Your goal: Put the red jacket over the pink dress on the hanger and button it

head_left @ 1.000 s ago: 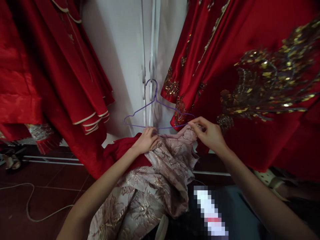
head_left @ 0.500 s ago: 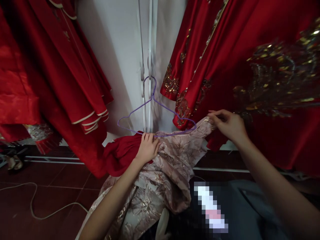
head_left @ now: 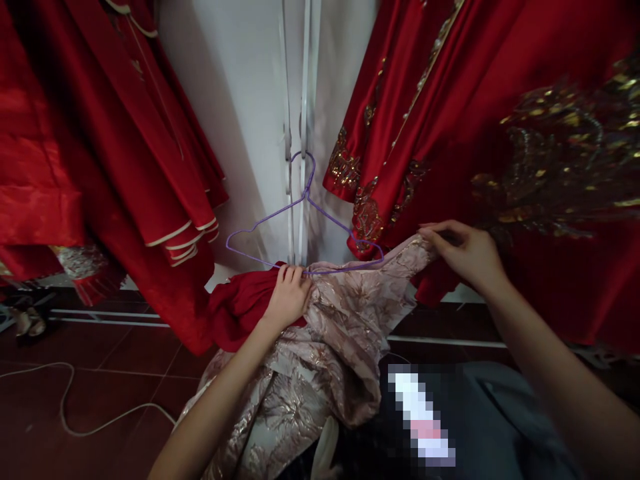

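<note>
A purple clothes hanger (head_left: 334, 218) hangs by its hook from a pale upright rail. My left hand (head_left: 289, 295) is closed over the middle of its bottom bar and the cloth just below. Under that hand, red gathered fabric (head_left: 240, 308) lies to the left and a pale pink brocade dress (head_left: 357, 303) with metallic flowers to the right. My right hand (head_left: 465, 257) pinches the dress's upper corner between thumb and fingers, drawing the edge out past the hanger's right end. The folds of the dress drop towards my lap.
Red garments (head_left: 125, 133) with cream piping hang on the left. On the right hang red gowns (head_left: 470, 120) with gold sequins. A white cable (head_left: 67, 407) curves over the dark tiled floor (head_left: 115, 387). Shoes (head_left: 29, 321) stand far left, and a blurred-out patch (head_left: 423, 413) lies below.
My left hand and the hanger's lower bar have shifted slightly left. My right hand has moved a little to the right, still pinching the dress corner.
</note>
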The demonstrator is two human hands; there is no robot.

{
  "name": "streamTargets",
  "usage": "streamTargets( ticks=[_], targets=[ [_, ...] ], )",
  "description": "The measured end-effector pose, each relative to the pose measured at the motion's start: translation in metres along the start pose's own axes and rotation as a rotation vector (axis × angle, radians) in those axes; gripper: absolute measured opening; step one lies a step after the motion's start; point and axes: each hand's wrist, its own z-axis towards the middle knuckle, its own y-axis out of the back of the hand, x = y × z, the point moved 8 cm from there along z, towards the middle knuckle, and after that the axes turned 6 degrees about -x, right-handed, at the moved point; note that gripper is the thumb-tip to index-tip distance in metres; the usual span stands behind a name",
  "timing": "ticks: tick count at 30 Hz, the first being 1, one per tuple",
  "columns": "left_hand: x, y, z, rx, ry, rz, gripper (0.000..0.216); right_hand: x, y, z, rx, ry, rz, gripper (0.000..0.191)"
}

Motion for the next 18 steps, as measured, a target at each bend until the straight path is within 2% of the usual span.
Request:
streamTargets(
  ticks=[3,6,9,11,14,18],
  targets=[
    [-0.002,0.001,0.0,-0.006,-0.009,-0.046,0.021,0.014,-0.007,0.007,0.041,0.044,-0.016,0.022],
    [-0.01,0.001,0.004,0.004,0.0,-0.131,0.02,0.045,-0.021,0.015,0.083,0.175,-0.068,0.022],
    [-0.028,0.006,0.013,0.041,0.016,-0.276,0.023,0.083,-0.036,0.017,0.099,0.298,-0.098,0.02],
    [-0.043,0.013,0.02,0.074,0.006,-0.4,0.025,0.1,-0.043,0.014,0.089,0.297,-0.103,0.02],
    [-0.06,0.023,0.027,0.114,0.0,-0.55,0.028,0.108,-0.047,0.007,0.051,0.239,-0.119,0.024],
    [-0.061,0.02,0.027,0.128,0.053,-0.653,0.031,0.102,-0.052,-0.002,0.028,0.225,-0.154,0.024]
  ],
)
